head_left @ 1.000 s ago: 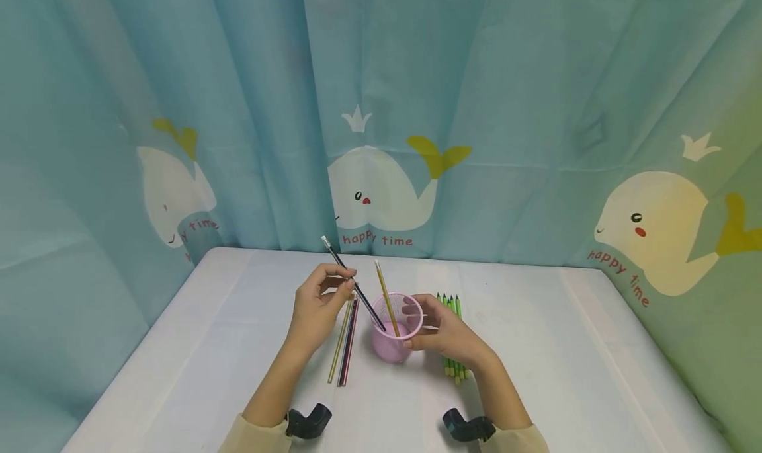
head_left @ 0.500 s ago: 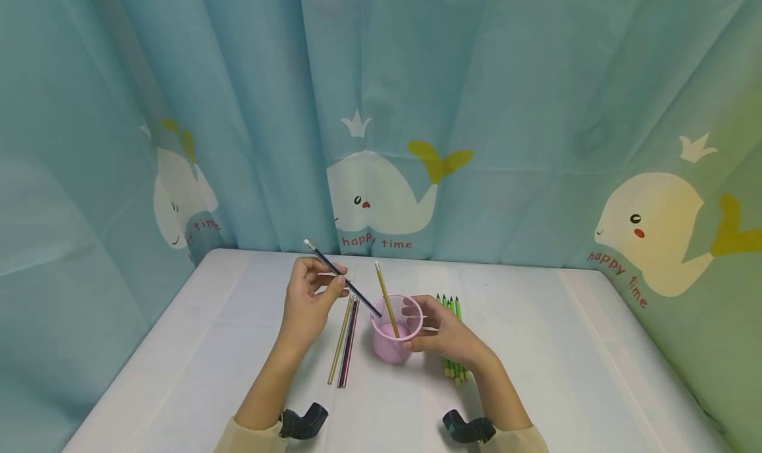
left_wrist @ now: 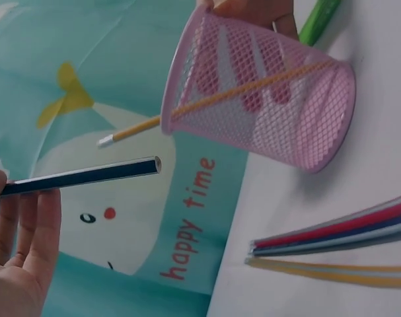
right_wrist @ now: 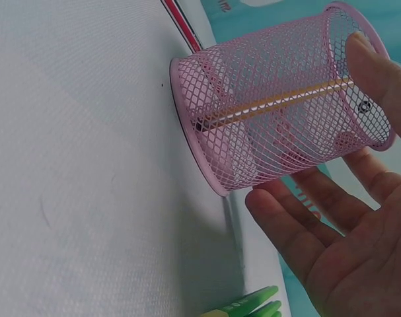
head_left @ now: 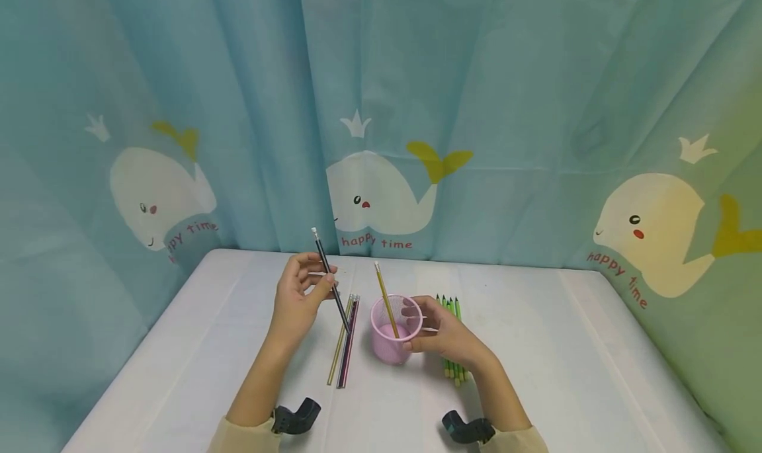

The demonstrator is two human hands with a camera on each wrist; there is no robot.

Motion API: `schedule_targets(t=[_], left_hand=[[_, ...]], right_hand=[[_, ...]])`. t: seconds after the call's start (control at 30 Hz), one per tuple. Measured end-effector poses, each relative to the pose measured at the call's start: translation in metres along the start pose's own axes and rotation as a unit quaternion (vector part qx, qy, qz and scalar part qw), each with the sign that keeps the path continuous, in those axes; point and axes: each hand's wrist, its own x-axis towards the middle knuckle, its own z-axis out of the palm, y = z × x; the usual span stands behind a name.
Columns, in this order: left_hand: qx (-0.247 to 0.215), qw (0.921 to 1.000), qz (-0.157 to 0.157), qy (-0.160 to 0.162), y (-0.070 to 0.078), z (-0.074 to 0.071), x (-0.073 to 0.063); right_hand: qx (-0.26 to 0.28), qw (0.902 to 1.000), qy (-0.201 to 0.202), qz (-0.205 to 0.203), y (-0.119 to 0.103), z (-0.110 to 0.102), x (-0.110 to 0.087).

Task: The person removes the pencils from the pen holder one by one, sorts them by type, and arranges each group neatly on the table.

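Observation:
My left hand [head_left: 293,306] pinches a dark pencil [head_left: 322,252] between thumb and fingertips, left of a pink mesh pencil cup [head_left: 390,355]. The pencil's white eraser end points up; in the left wrist view the dark pencil's [left_wrist: 88,177] other end looks blunt and hangs clear of the cup. With my right hand [head_left: 445,334] I hold the cup upright by its right side, thumb at the rim and fingers round the back. One yellow pencil [head_left: 384,293] leans inside it, eraser up; through the mesh in the right wrist view this yellow pencil [right_wrist: 273,101] shows a dark tip at the bottom.
Left of the cup, a yellow pencil [head_left: 334,364] and red and dark striped pencils [head_left: 343,371] lie on the white table [head_left: 178,373]. Several green pencils [head_left: 448,367] lie partly behind my right hand. A blue whale-print curtain [head_left: 512,109] hangs along the back.
The dark pencil's lower end has come out of the cup and swung left, so it stands steeper. My left hand has shifted left; the right hand and cup stay put.

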Motion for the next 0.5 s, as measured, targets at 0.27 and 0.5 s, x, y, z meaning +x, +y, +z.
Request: schedule_targets(t=[0.27,0.5], left_hand=[[0.048,0.9963,-0.068,-0.02,-0.004,-0.014,0.0],[0.083,0.9852,-0.14,-0.054,-0.017,-0.017,0.0]], right_hand=[[-0.007,0.9999,0.006,0.008,0.001,0.003,0.0],[-0.003,1.0,0.001,0.007,0.001,0.0,-0.003]])
